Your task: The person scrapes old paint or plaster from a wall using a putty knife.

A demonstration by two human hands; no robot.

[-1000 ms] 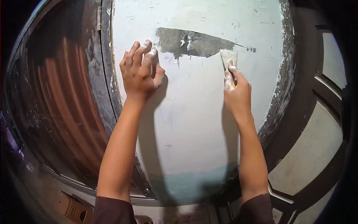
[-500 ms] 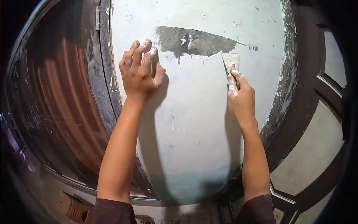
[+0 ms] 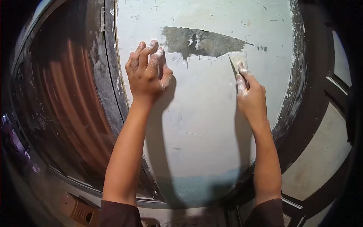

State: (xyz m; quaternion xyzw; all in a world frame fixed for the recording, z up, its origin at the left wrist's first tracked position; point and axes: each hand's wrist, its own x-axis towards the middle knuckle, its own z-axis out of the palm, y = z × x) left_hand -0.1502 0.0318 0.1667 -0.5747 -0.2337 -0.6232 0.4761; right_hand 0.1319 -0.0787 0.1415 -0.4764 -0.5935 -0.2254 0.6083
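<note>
My right hand grips a putty knife, its blade flat against the white painted wall. The blade's upper edge lies at the lower right end of a bare grey patch where the paint is off. Small white flecks remain inside that patch, and its lower border is ragged. Left of the patch, my left hand is raised at the wall with fingers apart and bent, holding nothing. White dust coats the fingers of both hands. The putty knife's handle is mostly hidden in my right hand.
A dark, worn frame with a hinge borders the wall on the left, beside a glazed panel with a brown curtain. Dark framing with pale panels stands to the right. A brown plastic object sits low at the left.
The view has shifted slightly, so the wall and both hands appear a little further right. My right hand still holds the putty knife near the patch's lower right end.
</note>
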